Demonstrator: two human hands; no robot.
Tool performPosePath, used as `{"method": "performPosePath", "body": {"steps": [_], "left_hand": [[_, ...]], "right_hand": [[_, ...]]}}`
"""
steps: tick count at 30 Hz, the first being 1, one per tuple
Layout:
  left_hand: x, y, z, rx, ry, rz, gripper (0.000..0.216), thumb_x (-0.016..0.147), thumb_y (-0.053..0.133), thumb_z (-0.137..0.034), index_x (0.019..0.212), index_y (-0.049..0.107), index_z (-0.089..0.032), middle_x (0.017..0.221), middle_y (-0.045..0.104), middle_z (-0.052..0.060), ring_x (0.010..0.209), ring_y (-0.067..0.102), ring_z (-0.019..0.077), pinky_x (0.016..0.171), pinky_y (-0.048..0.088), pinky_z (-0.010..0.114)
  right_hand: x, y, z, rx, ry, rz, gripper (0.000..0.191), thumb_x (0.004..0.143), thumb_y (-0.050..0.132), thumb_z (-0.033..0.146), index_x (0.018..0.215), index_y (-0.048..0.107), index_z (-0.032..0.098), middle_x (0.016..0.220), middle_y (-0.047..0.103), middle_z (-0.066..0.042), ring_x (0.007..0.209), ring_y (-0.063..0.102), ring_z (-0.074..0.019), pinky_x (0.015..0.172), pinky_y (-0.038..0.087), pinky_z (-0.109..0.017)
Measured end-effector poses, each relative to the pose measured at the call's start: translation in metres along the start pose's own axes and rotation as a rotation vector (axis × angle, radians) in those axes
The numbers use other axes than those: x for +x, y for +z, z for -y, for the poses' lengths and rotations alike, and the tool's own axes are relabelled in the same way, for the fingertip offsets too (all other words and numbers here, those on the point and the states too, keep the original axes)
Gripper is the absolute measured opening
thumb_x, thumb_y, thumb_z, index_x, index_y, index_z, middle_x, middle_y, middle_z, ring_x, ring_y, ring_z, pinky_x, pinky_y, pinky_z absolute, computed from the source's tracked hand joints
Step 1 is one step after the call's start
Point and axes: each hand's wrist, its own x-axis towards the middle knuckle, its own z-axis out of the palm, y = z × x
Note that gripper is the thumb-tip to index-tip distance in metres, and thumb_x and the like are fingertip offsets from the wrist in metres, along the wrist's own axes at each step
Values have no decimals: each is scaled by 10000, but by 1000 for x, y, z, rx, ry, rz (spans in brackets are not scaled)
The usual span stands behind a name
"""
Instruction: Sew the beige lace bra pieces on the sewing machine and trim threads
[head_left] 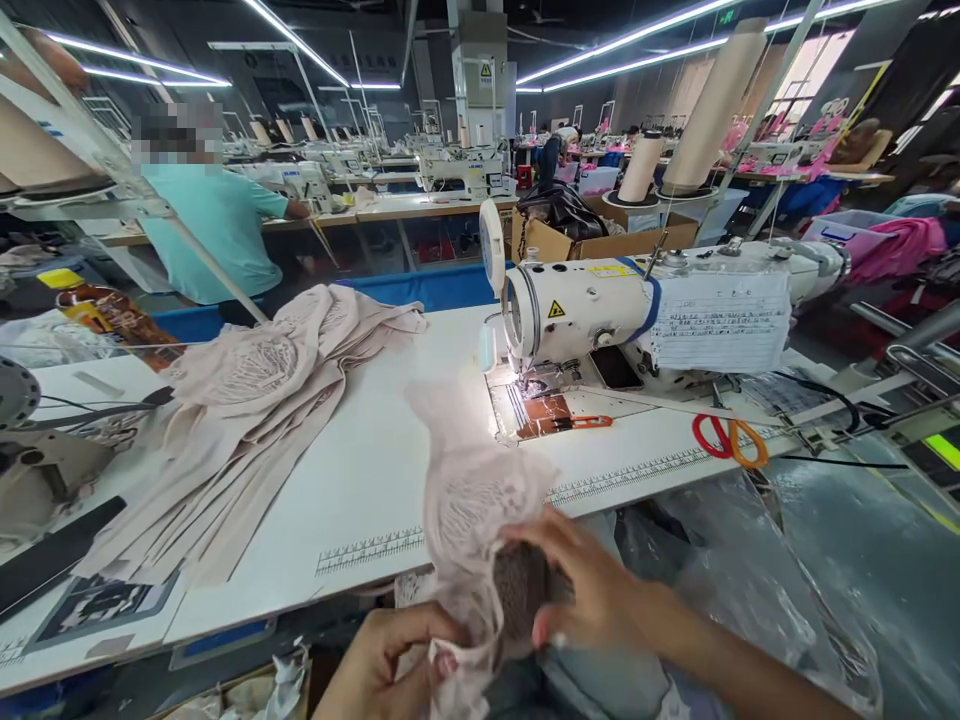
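My left hand pinches the lower edge of a pale pink lace fabric piece at the bottom centre, in front of the table edge. My right hand grips the same piece from the right, fingers curled round a bunched darker part. The fabric rises from my hands toward the needle area of the white sewing machine. A pile of the same pink fabric pieces lies on the white table to the left.
Red and orange scissors lie on the table right of the machine. A bottle stands at the far left. A person in a teal shirt works at the bench behind. Cardboard box and thread cones stand behind the machine.
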Motion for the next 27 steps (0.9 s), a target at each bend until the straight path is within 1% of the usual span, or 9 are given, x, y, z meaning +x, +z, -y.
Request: {"method": "performPosePath", "body": {"steps": [2,4,8,13,16,19,24,25,27], "left_hand": [[-4,12,7,-272,-41,35,464,847,747,-606,726,707,-159,679,627,57,644,534,176,619,387,222],[-3,20,17,-471,-74,1,496,785,816,-596,687,668,-133,629,560,38,589,444,135,575,332,206],[11,36,30,-644,-151,-23,507,720,892,-533,672,600,-121,607,479,7,570,362,109,543,274,188],[16,51,25,-725,-132,62,480,730,893,-498,676,594,-126,602,502,9,544,391,106,537,295,186],[6,57,11,-578,-6,29,414,817,827,-493,700,640,-142,627,545,24,563,446,128,549,331,206],[-3,73,-9,-209,249,46,236,971,670,-346,806,716,-184,710,637,51,658,564,177,627,403,251],[2,110,-26,98,582,459,280,1051,460,-211,1229,677,-219,1116,713,100,1012,676,244,902,493,318],[6,113,-26,99,615,470,285,1055,480,-249,1288,642,-222,1193,689,104,1091,653,253,970,477,331],[14,113,-25,78,645,303,294,1061,487,-301,1319,603,-223,1223,668,108,1144,618,257,1017,457,353]], "right_hand": [[-18,18,14,132,24,86,396,824,775,437,1151,673,238,1006,535,-42,874,567,-180,773,498,-284],[-32,21,21,191,53,32,126,891,709,315,847,693,197,946,508,-34,882,556,-169,779,474,-277],[-54,0,32,135,14,-89,206,909,691,253,726,634,178,1052,546,-57,886,523,-170,783,459,-294],[-72,-19,41,97,-63,102,211,957,640,293,773,666,192,931,631,-45,880,585,-171,781,472,-284],[-77,-10,32,-90,-21,-120,232,996,555,280,850,716,201,842,582,-59,748,571,-159,638,450,-259],[-75,3,19,-143,-19,-316,233,1008,498,221,919,713,211,756,623,-38,691,595,-158,623,444,-259],[-66,12,12,92,211,-378,299,1035,441,366,948,683,212,831,688,-30,730,634,-171,660,460,-267],[-66,12,13,128,246,-383,298,1011,488,430,956,679,208,785,658,-22,676,599,-167,622,444,-265],[-68,11,16,199,300,-360,299,941,595,490,959,650,197,696,577,7,595,515,-150,556,400,-253]]}}
